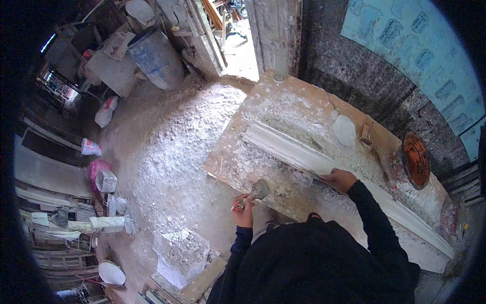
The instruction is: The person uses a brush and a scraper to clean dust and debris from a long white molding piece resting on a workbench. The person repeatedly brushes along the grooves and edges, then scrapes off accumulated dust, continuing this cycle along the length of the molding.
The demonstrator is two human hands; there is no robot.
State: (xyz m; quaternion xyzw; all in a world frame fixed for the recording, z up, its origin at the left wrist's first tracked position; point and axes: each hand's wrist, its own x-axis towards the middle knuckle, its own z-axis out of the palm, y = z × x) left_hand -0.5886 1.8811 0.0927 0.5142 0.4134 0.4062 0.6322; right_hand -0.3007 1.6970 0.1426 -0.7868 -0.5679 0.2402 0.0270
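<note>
My left hand (243,210) is closed round the reddish handle of a trowel. Its grey, plaster-crusted blade (260,189) is over the near edge of the table, beside crumbled plaster (283,191). A long white plaster moulding (288,151) with lengthwise ridges lies diagonally across the table. My right hand (340,181) is at the moulding's near side, its fingers closed. A thin greyish edge shows by the fingertips; I cannot make out whether it is a separate tool.
White scraps cover the wooden table (264,93). An orange-stained round basin (416,160), a whitish lump (344,131) and a small wood block (365,134) are along its far side. A white sack of debris (181,253) stands at lower left. A blue barrel (156,58) is near the doorway.
</note>
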